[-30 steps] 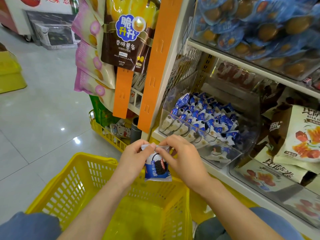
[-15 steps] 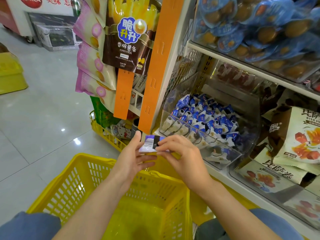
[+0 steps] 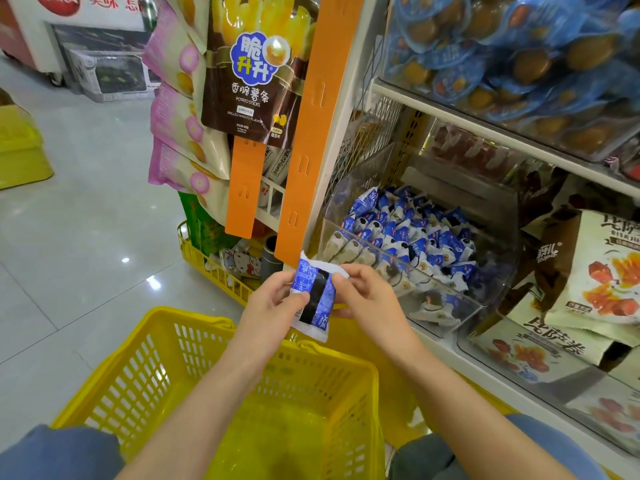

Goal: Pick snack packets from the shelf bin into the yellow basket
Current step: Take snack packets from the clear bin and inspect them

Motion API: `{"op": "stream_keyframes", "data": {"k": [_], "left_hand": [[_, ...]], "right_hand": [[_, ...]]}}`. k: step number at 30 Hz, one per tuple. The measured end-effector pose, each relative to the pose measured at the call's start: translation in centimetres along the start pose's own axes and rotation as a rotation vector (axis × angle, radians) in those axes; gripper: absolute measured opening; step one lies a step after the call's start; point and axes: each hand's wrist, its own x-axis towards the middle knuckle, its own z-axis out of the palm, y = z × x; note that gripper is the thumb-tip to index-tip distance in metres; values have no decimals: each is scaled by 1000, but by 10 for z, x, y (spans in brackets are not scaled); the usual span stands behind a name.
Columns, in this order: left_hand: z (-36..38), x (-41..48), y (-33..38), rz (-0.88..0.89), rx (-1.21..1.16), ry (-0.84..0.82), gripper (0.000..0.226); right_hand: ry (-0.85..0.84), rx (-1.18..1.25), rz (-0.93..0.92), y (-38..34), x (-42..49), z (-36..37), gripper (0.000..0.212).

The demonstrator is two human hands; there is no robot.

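Above the basket (image 3: 221,386), both hands pinch one packet (image 3: 313,299), left hand (image 3: 273,306) at 9, right hand (image 3: 369,299) at 3, probably checking it before dropping.

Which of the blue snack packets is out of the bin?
The packet held by left hand and right hand above the yellow basket; other packets lie in the clear bin.

Your packet (image 3: 313,299), above the basket (image 3: 194,317)
The left hand (image 3: 270,310) and right hand (image 3: 372,303) flank it; bin (image 3: 408,259) lies right, on the shelf (image 3: 440,344).
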Motion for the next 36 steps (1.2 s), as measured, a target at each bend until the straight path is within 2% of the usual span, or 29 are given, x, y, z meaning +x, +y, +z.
{"op": "stream_keyframes", "data": {"k": [3, 6, 12, 19, 24, 27, 32, 36], "left_hand": [[1, 0, -4, 106, 155, 43, 33], [1, -1, -8, 214, 305, 104, 35], [2, -1, -18, 216, 412, 91, 18], [-2, 3, -19, 194, 475, 99, 17], [-3, -1, -22, 272, 573, 108, 5], [-4, -2, -23, 293, 603, 158, 4], [-7, 0, -21, 295, 573, 218, 8], [-6, 1, -21, 252, 506, 195, 10]], "right_hand": [[-6, 82, 52, -2, 0, -1, 2], [15, -3, 21, 2, 0, 0, 13], [33, -259, -152, 6, -5, 5, 9], [5, -298, -239, 7, -12, 5, 9], [-3, -390, -336, 8, -16, 11, 7], [-33, -354, -298, 10, -16, 17, 3], [-172, -273, -186, 10, -14, 22, 28], [-177, -263, -167, 9, -11, 19, 28]]}}
